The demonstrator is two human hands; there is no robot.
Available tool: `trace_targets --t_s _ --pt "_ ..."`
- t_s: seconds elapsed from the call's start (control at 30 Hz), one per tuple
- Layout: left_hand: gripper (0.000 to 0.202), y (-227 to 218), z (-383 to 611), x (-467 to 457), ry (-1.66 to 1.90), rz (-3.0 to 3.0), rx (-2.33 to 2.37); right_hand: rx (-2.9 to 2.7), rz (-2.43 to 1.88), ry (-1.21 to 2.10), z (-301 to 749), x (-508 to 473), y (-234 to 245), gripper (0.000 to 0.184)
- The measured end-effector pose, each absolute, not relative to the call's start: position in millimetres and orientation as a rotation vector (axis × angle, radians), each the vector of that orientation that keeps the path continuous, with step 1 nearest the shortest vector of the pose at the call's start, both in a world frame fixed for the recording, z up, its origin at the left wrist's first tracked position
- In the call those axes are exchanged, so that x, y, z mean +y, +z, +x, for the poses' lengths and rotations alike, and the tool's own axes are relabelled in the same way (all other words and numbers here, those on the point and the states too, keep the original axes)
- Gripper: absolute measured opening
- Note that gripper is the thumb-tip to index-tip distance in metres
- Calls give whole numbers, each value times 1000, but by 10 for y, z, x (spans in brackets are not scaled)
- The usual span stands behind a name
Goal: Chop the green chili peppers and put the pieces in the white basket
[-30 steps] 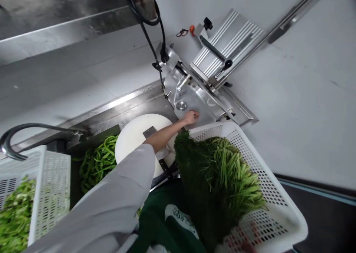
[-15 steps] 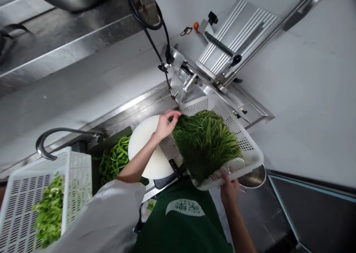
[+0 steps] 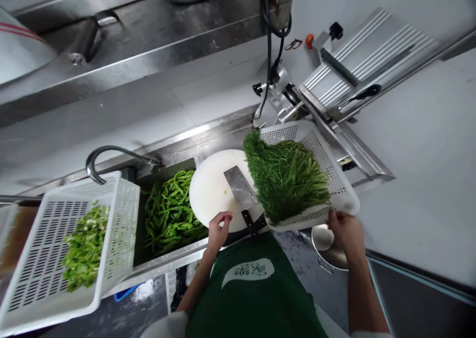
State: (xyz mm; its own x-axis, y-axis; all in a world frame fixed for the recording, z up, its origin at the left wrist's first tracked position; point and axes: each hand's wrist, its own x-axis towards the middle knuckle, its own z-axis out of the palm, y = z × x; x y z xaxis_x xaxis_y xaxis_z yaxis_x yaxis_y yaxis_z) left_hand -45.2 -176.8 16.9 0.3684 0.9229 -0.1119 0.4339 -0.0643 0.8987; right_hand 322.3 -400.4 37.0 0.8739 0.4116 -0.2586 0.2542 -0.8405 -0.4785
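Observation:
My right hand (image 3: 347, 231) pinches the near rim of a white perforated plastic basket (image 3: 347, 201), close to its right corner. In the basket lies a thick heap of dill (image 3: 286, 179), feathery tops to the left and stems to the right. My left hand (image 3: 219, 229) hovers at the near edge of a round white cutting board (image 3: 208, 189), its fingers loosely bent and apart, with nothing visible in them. A cleaver (image 3: 240, 187) rests flat on the board, black handle toward me, just right of that hand. The basket's left side overlaps the board's right edge.
Green peppers (image 3: 174, 209) fill the sink left of the board, under a curved faucet (image 3: 111, 149). Another white basket (image 3: 29, 258) holds chopped greens (image 3: 87, 249). A metal slicer (image 3: 334, 80) stands behind the dill. Below my right hand is a metal pot (image 3: 334, 258); a steel shelf (image 3: 148, 50) runs overhead.
My left hand has left the dill's far tips and come back toward me, to the board's near edge. The cleaver is now uncovered. My right hand still grips the basket; the view has shifted.

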Motion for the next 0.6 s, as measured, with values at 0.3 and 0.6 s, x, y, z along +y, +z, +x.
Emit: trace_targets --t_s 0.3,0.6 --pt "30 265 -686 -1859 660 1721 1236 -761 -2627 491 4112 -1992 308 83" --pt "28 187 -751 -1890 625 1761 1217 -735 -2522 383 4296 -2050 259 48"
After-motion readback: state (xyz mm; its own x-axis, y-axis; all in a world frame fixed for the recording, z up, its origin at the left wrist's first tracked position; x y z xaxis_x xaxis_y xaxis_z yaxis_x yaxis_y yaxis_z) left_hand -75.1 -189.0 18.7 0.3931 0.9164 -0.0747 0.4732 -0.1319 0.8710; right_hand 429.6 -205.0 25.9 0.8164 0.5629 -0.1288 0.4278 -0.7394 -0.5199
